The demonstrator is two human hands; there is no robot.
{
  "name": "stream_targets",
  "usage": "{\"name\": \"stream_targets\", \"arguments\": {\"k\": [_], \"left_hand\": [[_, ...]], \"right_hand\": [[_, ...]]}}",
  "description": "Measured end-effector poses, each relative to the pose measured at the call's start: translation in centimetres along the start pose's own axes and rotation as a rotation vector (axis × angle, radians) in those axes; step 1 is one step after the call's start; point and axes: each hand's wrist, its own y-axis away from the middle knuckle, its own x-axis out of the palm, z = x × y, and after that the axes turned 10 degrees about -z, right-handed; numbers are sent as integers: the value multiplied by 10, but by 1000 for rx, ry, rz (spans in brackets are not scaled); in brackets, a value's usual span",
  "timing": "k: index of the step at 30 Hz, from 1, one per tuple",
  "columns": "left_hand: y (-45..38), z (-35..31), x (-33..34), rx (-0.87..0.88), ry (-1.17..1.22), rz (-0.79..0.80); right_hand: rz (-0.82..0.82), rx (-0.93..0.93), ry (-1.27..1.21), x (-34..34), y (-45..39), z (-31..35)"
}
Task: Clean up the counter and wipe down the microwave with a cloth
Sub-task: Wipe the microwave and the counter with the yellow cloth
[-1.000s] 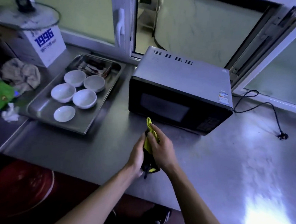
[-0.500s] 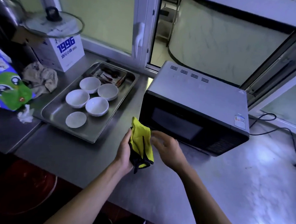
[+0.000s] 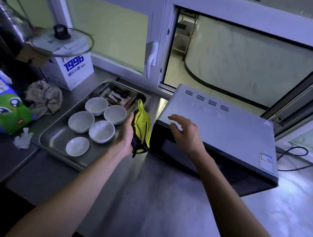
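A yellow cloth with black edging (image 3: 142, 124) is bunched upright in my left hand (image 3: 127, 135), which grips it just left of the microwave. The microwave (image 3: 223, 128) is silver on top with a dark front and stands on the steel counter (image 3: 147, 194) under an open window. My right hand (image 3: 186, 133) hovers above the microwave's front left top corner with its fingers spread and relaxed, holding nothing.
A steel tray (image 3: 50, 139) left of the cloth carries several white bowls (image 3: 101, 131) and a small dish of utensils. A crumpled rag (image 3: 45, 97), a white box (image 3: 72, 71) under a glass lid, a green-and-blue bag (image 3: 4, 109) and the microwave's cord (image 3: 294, 158) are nearby.
My right hand has let go of the cloth and moved up over the microwave's top. My left hand has lifted the cloth higher and further back. The view has shifted closer.
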Motion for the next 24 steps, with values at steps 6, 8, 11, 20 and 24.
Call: {"name": "stream_targets", "arguments": {"k": [6, 8, 11, 20, 24], "left_hand": [[-53, -10, 26, 198, -322, 147], [-62, -9, 32, 304, -469, 244], [-84, -6, 32, 411, -574, 353], [-101, 11, 47, 648, -518, 330], [-131, 16, 61, 611, -514, 408]], "right_hand": [[-43, 53, 155, 24, -50, -26], [-86, 69, 208, 33, -63, -33], [-158, 63, 275, 45, -81, -40], [-207, 146, 493, 64, -96, -48], [-216, 244, 549, 66, -96, -49]]}}
